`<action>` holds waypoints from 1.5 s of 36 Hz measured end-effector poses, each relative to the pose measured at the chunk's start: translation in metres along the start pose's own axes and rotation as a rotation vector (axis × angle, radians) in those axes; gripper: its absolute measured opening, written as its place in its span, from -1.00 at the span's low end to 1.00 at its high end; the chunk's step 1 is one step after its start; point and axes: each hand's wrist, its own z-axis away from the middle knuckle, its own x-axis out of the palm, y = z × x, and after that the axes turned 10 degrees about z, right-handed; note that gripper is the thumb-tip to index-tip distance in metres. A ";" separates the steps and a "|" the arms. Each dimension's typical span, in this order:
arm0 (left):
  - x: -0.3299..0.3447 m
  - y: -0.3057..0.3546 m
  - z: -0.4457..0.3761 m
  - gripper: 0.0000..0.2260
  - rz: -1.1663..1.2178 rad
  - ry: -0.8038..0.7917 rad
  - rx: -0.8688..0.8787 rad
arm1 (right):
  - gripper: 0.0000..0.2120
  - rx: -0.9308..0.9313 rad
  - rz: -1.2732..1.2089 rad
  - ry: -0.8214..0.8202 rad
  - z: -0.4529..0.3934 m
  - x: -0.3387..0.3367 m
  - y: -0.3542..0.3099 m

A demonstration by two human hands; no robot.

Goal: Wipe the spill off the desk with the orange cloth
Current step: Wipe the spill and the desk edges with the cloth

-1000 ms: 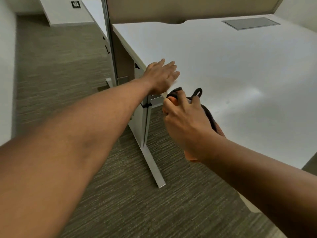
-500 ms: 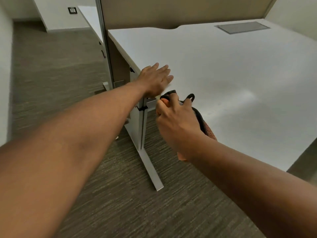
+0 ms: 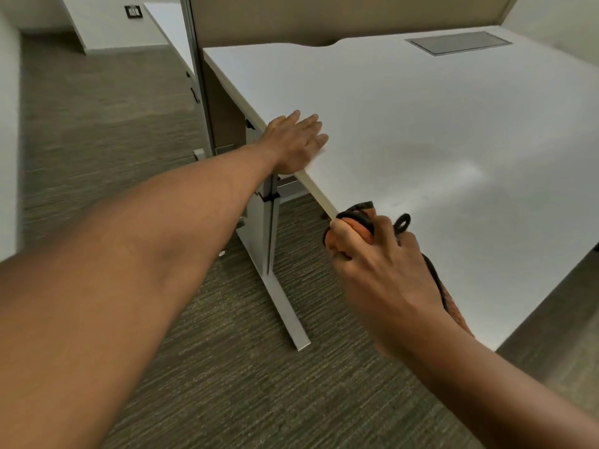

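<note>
Orange cloth [image 3: 358, 229], soft and light, is bunched in the closed right hand [image 3: 382, 273]. The left hand [image 3: 296, 142] lies flat and open on the table [image 3: 421, 124] edge. A full-fist grip seems best for wiping.

left hand [image 3: 296, 142]: flat, palm down, fingers spread, arm extended | right hand [image 3: 377, 270]: fist closed, gripping, wrist bent

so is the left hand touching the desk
Touching: the head view shows the left hand lying flat, palm down, on the desk at its near edge.
</note>
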 end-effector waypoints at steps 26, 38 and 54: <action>0.004 -0.005 -0.008 -0.50 -0.191 -0.025 0.063 | -0.51 0.147 -0.049 0.134 -0.101 -0.014 -0.011; 0.004 -0.004 -0.002 -0.51 -0.037 0.017 -0.005 | -0.53 0.180 -0.159 0.146 -0.062 -0.002 -0.006; 0.030 0.068 0.034 -0.31 0.185 0.172 0.050 | -0.36 0.256 -0.119 0.103 0.031 0.019 -0.004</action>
